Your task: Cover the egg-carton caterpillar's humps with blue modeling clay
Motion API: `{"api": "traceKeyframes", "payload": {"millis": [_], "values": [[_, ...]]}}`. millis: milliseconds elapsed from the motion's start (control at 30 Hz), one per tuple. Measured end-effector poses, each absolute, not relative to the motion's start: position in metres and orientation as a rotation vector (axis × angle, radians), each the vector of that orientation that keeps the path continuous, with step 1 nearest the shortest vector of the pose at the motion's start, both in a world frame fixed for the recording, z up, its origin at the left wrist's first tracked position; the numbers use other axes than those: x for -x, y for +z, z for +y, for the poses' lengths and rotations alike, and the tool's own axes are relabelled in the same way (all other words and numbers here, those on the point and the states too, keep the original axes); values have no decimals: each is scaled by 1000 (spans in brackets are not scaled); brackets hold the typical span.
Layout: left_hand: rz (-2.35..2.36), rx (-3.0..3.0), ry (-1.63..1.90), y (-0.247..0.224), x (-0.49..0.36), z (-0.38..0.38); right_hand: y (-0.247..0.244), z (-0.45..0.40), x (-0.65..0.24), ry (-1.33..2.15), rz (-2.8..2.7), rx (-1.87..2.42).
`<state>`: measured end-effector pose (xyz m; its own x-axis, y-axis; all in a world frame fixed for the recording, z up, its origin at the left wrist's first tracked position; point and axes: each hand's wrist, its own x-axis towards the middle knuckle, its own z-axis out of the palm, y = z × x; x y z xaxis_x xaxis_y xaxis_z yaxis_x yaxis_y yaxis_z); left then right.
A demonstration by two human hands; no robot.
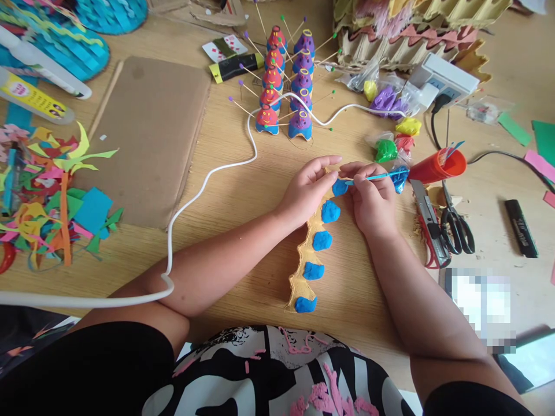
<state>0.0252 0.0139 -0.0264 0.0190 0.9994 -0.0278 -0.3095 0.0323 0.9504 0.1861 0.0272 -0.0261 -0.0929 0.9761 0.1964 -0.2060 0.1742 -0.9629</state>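
a scalloped strip (pixel 307 252) of tan, rough-edged pulp card lies lengthwise between the forearms at the wood-grained table (pixel 234 196), five soft, clay-like blue lumps (pixel 322 240) along its right edge. the left hand (pixel 309 185) is half curled, thumb and fingers closed around the strip's far end; the right hand (pixel 372 197) pinches a slim blue stick (pixel 381 175), its tip at the farthest lump. beyond them stand two rows of small domed figures (pixel 267 119), red or purple over blue, with drawn faces and bead-tipped sticks. to the right are a smooth orange cup (pixel 425 166), a metal-bladed cutter (pixel 431 225) and black-handled scissors (pixel 457 226). to the left lies flat brown cardboard (pixel 150 133), near curled paper scraps (pixel 56 199). a yellow-labelled bottle (pixel 37 97) and a black marker (pixel 520 228) carry print too small to read.
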Motion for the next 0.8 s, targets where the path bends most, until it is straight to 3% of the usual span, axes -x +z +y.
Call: {"api": "traceKeyframes", "payload": {"millis": [800], "values": [[1002,-922,1286,-17,-24,17,-18,18,-181,1004,-1483,882]]}}
